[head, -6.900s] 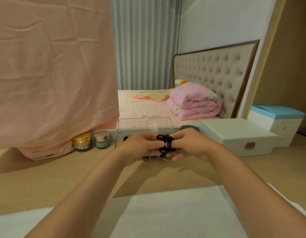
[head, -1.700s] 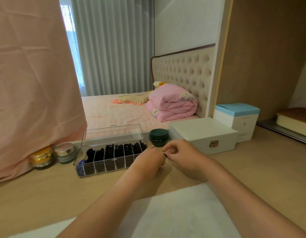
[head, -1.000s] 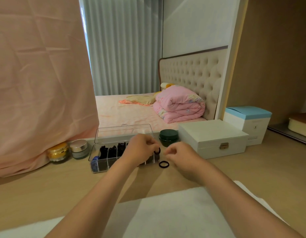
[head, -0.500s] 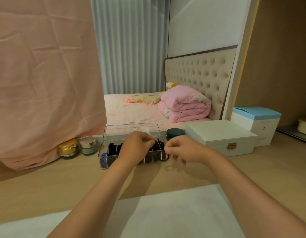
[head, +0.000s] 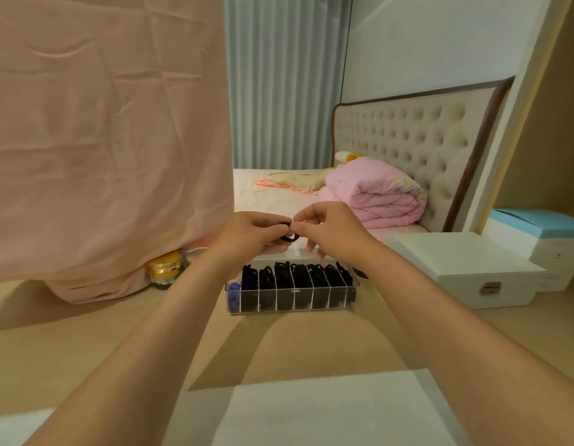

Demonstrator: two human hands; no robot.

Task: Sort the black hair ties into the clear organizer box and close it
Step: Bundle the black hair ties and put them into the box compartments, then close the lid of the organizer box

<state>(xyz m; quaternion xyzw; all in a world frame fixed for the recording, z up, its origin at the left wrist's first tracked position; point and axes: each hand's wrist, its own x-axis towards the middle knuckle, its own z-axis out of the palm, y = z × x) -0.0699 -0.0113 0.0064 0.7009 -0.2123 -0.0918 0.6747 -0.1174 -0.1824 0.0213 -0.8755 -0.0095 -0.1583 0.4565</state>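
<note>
The clear organizer box (head: 293, 309) sits on the wooden desk with its lid up behind my hands. Its divided compartments hold several black hair ties (head: 298, 275), and the leftmost one holds something blue (head: 233, 292). Above the box, my left hand (head: 247, 238) and my right hand (head: 330, 228) meet and pinch one black hair tie (head: 287, 236) between their fingertips. Most of that tie is hidden by my fingers.
A gold jar (head: 166, 268) stands left of the box under a hanging pink cloth (head: 108, 140). A white latched case (head: 466, 272) and a blue-lidded box (head: 543, 239) stand to the right. A white mat (head: 311, 413) lies at the desk's near edge.
Both hands have risen from the desk surface beside the box to above it, now pinching a hair tie between them. The camera has tilted and the box appears lower.
</note>
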